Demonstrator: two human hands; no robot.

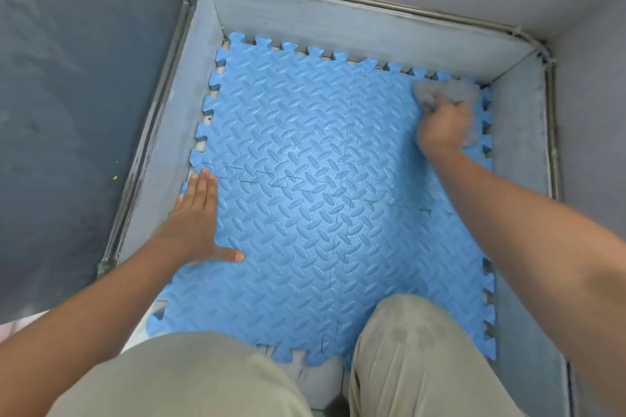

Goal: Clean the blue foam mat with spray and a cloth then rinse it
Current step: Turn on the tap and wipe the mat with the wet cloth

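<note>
My left hand (pixel 194 220) lies flat on the mat's (pixel 305 213) left edge, fingers straight and together, thumb spread, just beside the grey kerb (pixel 162 162). The mat, four interlocked blue tiles, covers the floor of this walled corner, and my knees (pixel 416 349) rest on its near edge. Small green specks (pixel 425 210) sit right of its middle. At the far right corner my right hand (pixel 443 127), blurred, is fisted round a grey cloth (pixel 437 91), pressing it onto the mat.
</note>
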